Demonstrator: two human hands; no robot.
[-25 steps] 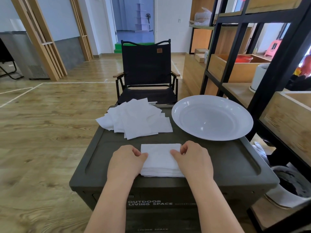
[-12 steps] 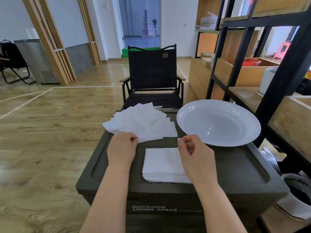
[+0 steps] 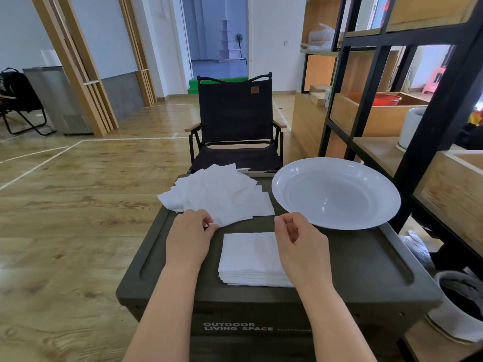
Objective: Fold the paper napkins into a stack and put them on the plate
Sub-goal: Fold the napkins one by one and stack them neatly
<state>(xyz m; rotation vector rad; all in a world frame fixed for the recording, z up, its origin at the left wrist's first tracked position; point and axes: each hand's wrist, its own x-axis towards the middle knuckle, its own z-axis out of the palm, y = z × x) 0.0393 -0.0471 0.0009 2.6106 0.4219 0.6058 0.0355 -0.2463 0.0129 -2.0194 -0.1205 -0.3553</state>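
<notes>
While the folded napkin stack [image 3: 251,258] lies on the counter [image 3: 366,259] nearer than the plate [image 3: 335,192], the left hand [image 3: 189,237] seemingly pinches the loose napkin pile [image 3: 219,197] at its near corner, just left of the stack; the right hand [image 3: 300,246] hovers, fingers [image 3: 281,226] loosely curled, empty.

I read this as an indoor studio or activity room, not a home: taped wood floor [image 3: 78,218], open black-framed shelving [image 3: 366,74] with bins, camping chair [image 3: 235,126], storage box [image 3: 339,270] used as table.
</notes>
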